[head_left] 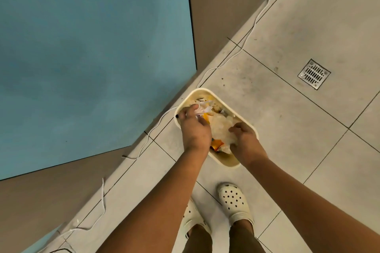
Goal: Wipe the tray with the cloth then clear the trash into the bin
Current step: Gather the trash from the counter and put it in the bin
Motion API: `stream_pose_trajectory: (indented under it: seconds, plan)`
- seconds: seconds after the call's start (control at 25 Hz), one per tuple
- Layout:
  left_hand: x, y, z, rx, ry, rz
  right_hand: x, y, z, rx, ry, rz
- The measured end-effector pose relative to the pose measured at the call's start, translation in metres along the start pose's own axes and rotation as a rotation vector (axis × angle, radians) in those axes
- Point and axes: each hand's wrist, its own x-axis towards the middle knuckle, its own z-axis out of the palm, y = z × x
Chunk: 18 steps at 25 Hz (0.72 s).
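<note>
Both hands are working over the bin point(186, 99), a cream rounded-rectangle tub sitting on the tiled floor point(287, 129) just beside the blue counter point(82, 57) edge, in front of the person's white clogs point(235, 201). The left hand point(194, 127) is pinching crumpled white paper point(202, 109) at the far-left end of the bin; the right hand point(244, 139) is curling its fingers onto a clear plastic bag point(222, 127) near the middle. Orange wrapper point(217, 144) is showing between the wrists. Judging this as the trash-clearing step, near the end; tray and cloth are not in view. To do it well: be pressing the paper and plastic down below the rim before letting go, since the pile is looking full and light pieces could spill onto the floor. The bin's long axis is running diagonally, from upper-left by the counter to lower-right toward the feet, mouth facing up. A white cable point(205, 72) is trailing along the floor just beside it, so avoid snagging that.
</note>
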Motion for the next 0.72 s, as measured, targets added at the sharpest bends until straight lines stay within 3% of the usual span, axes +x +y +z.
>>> stream_pose_trajectory:
  seconds: [0.12, 0.16, 0.36, 0.72]
  plan:
    - [0.013, -0.014, 0.014, 0.273, -0.359, 0.002, 0.015, -0.001, 0.011, -0.070, -0.260, -0.015]
    - [0.013, -0.015, 0.015, 0.302, -0.394, -0.008, 0.016, -0.001, 0.011, -0.070, -0.283, 0.005]
    - [-0.001, -0.010, 0.000, 0.150, -0.232, 0.027, -0.008, 0.003, -0.004, 0.100, -0.054, 0.068]
    - [-0.053, 0.022, -0.068, -0.106, -0.132, -0.073, -0.083, -0.016, -0.032, 0.161, 0.016, 0.016]
